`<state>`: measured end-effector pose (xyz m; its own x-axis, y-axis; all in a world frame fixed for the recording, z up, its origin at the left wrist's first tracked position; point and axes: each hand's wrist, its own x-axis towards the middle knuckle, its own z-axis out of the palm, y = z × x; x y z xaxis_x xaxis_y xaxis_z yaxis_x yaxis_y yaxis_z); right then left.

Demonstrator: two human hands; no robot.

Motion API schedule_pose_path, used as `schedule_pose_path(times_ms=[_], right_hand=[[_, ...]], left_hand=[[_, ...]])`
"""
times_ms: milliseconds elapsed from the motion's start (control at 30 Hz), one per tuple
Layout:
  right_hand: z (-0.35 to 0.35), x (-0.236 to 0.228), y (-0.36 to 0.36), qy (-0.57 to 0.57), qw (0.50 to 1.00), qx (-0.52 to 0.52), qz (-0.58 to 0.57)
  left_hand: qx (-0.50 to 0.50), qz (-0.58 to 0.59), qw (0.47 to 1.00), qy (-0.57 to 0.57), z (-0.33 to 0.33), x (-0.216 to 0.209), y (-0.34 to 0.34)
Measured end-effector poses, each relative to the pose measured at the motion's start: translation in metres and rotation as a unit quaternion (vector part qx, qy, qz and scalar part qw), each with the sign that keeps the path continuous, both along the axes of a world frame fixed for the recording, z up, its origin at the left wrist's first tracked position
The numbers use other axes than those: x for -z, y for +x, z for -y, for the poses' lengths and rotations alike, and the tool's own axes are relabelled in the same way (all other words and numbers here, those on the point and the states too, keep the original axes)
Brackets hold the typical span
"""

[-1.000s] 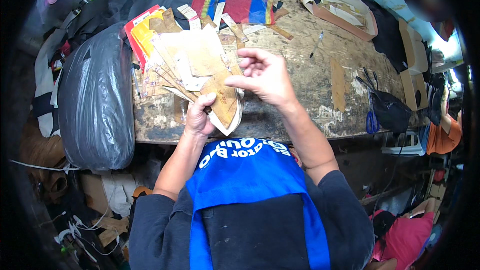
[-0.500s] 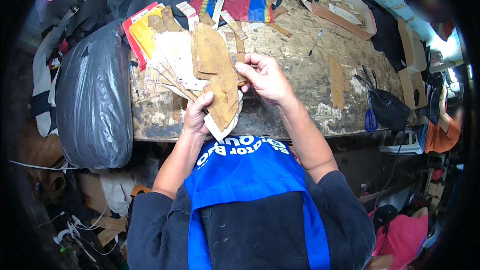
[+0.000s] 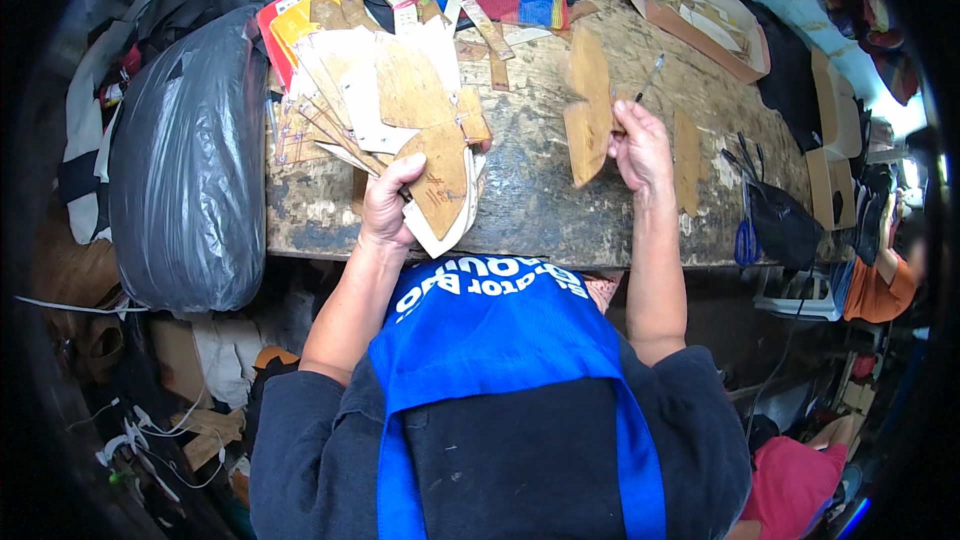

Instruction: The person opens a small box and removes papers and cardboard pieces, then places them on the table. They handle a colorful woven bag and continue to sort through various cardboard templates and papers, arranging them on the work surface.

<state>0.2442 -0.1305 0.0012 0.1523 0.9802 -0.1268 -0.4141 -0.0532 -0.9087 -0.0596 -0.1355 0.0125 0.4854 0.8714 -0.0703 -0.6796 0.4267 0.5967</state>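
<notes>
My left hand [image 3: 388,208] is closed on a fanned stack of brown and white card pattern pieces [image 3: 437,180], thumb on top, above the near edge of the worktable. The top brown piece carries handwritten marks. To the right, my right hand [image 3: 643,148] pinches a single notched brown card pattern [image 3: 588,105] by its right edge, apart from the stack. More white and brown patterns [image 3: 340,65] lie behind and left of the stack, over a red and yellow envelope [image 3: 290,25].
On the worn wooden worktable [image 3: 540,220] lie a pen [image 3: 652,75], blue-handled scissors [image 3: 747,235] and a black pouch [image 3: 785,225]. A cardboard box [image 3: 700,20] of scraps stands at the back right. A bulky black plastic bag [image 3: 190,165] flanks the left side.
My right hand has drawn one brown pattern off the stack and moved right with it. Another brown pattern now shows on top in my left hand. The view has shifted slightly.
</notes>
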Motion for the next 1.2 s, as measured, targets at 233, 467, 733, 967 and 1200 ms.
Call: schedule_pose_path(times_ms=[233, 467, 733, 967, 1200], right_hand=[[0.0, 0.006, -0.021, -0.105, 0.861, 0.134, 0.48], [-0.002, -0.056, -0.122, 0.092, 0.972, -0.075, 0.201], [-0.004, -0.04, -0.104, 0.094, 0.989, -0.06, -0.095], [0.029, 0.006, 0.022, 0.015, 0.991, 0.131, -0.016], [0.058, 0.063, 0.108, -0.109, 0.636, 0.258, 0.719]], left_hand=[[-0.034, -0.061, 0.998, 0.008, -0.005, 0.008, 0.002], [-0.027, -0.007, 0.998, -0.054, -0.001, 0.009, 0.007], [-0.068, -0.08, 0.993, -0.061, 0.0, 0.02, -0.002], [0.023, 0.048, 0.998, -0.025, -0.001, 0.004, 0.006], [0.019, 0.039, 0.999, -0.031, -0.002, 0.001, 0.004]])
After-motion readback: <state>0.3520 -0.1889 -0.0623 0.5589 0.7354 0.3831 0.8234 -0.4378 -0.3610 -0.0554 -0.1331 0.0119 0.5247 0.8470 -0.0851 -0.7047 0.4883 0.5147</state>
